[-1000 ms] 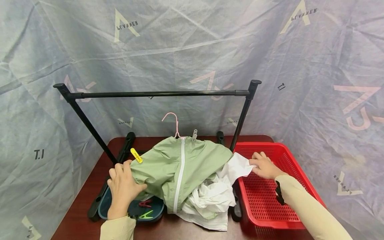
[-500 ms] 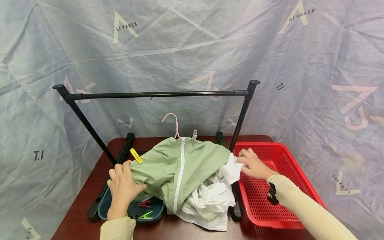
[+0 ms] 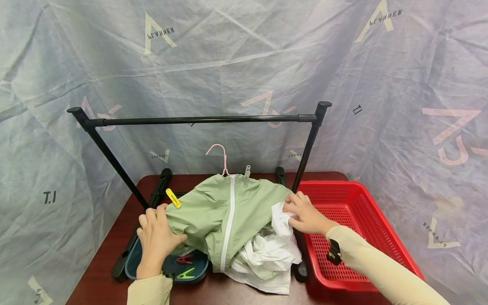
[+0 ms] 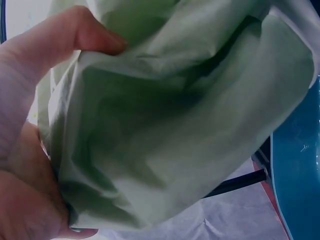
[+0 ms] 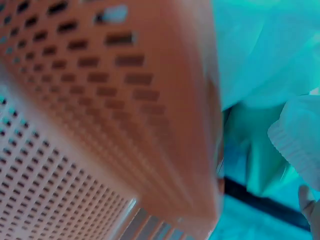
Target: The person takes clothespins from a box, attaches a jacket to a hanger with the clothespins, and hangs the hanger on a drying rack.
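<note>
A light green jacket (image 3: pixel 206 212) with a white zip lies over a pink hanger (image 3: pixel 225 161), whose hook stands up from the collar. My left hand (image 3: pixel 155 237) grips the jacket's left side; in the left wrist view the thumb (image 4: pixel 107 40) presses on the green cloth. My right hand (image 3: pixel 306 214) pinches a white sleeve (image 3: pixel 280 218) at the jacket's right side. In the right wrist view only a bit of that hand (image 5: pixel 314 220) shows, beside the white ribbed cuff (image 5: pixel 300 145). A yellow clip (image 3: pixel 173 198) and a grey clip (image 3: pixel 247 171) sit on the jacket's upper edge.
A black rack (image 3: pixel 202 120) stands behind the jacket, its posts on both sides. The red basket (image 3: pixel 381 220) is on the right, under my right forearm. At lower left, a blue tray (image 3: pixel 200 275) holds a red clip (image 3: pixel 184 259) and a green clip (image 3: pixel 186 273).
My right hand has moved left from over the basket to the jacket's right edge, bringing the white sleeve inward, which is now bunched up. My left hand has stayed in place.
</note>
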Available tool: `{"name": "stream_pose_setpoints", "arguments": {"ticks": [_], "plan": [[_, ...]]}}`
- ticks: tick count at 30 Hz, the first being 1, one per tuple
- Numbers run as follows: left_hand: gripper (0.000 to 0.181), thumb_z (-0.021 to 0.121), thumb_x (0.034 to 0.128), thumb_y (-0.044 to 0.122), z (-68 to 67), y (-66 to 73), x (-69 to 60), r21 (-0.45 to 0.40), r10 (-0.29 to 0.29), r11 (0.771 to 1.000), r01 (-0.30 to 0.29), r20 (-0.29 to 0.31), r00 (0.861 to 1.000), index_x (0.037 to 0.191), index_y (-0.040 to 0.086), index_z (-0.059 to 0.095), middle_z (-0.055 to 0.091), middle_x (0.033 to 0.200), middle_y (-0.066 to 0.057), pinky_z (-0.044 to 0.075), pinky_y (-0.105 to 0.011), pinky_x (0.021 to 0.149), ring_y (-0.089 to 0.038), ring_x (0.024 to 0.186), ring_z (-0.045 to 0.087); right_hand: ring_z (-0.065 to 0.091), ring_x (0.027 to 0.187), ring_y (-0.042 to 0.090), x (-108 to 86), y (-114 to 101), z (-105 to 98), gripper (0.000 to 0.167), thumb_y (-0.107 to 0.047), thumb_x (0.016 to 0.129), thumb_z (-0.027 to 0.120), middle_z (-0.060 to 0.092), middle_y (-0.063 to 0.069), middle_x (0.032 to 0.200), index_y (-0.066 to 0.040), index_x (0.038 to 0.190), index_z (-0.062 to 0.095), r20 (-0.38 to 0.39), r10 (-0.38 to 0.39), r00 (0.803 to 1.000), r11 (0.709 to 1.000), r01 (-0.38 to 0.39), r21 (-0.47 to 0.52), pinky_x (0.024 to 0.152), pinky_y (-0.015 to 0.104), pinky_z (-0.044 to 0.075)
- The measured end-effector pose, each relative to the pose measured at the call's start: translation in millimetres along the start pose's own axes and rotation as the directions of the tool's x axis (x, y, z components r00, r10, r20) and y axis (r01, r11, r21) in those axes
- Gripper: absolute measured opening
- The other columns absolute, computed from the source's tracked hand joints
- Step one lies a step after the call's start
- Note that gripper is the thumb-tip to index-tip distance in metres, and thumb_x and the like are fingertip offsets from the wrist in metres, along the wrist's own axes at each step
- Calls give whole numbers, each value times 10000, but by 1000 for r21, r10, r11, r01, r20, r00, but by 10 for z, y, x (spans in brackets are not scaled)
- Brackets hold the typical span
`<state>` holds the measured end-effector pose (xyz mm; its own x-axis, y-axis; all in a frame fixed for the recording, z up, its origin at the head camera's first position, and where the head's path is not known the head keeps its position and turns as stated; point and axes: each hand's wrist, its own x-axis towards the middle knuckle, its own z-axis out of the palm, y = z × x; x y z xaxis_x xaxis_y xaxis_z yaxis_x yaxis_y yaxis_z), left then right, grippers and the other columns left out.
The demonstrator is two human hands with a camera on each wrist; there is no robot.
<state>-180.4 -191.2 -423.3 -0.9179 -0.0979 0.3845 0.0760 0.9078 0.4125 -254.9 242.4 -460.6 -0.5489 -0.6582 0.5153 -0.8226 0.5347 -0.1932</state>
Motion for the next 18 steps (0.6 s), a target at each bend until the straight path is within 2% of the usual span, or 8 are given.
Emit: {"name": "stream_pose_setpoints", "arguments": {"ticks": [7, 15, 18], "plan": [[986, 949, 535, 158, 2, -3, 12, -6, -7, 1000, 7, 17, 1000, 1354, -34, 434, 395, 1125, -277, 343, -550, 626, -421, 911, 324, 368, 885, 204, 103, -202, 140, 140, -195, 750, 587, 481, 35, 1020, -177, 889, 593, 46, -65, 997, 996, 67, -51, 725, 380, 262], [985, 946, 546, 163, -7, -3, 12, -6, -13, 1000, 13, 32, 999, 1359, -37, 426, 392, 1105, -270, 339, -541, 630, -415, 905, 320, 370, 908, 207, 139, -429, 312, 157, -266, 786, 637, 467, 16, 1049, -206, 914, 569, 200, -91, 976, 983, 120, -137, 767, 410, 281], [990, 948, 547, 166, -12, -1, 13, -5, -14, 1000, 14, 37, 999, 1361, -37, 423, 390, 1105, -269, 340, -540, 630, -414, 905, 320, 369, 904, 196, 154, -496, 338, 166, -280, 789, 654, 467, 4, 1042, -209, 921, 583, 231, -95, 968, 979, 133, -156, 762, 395, 287]]}}
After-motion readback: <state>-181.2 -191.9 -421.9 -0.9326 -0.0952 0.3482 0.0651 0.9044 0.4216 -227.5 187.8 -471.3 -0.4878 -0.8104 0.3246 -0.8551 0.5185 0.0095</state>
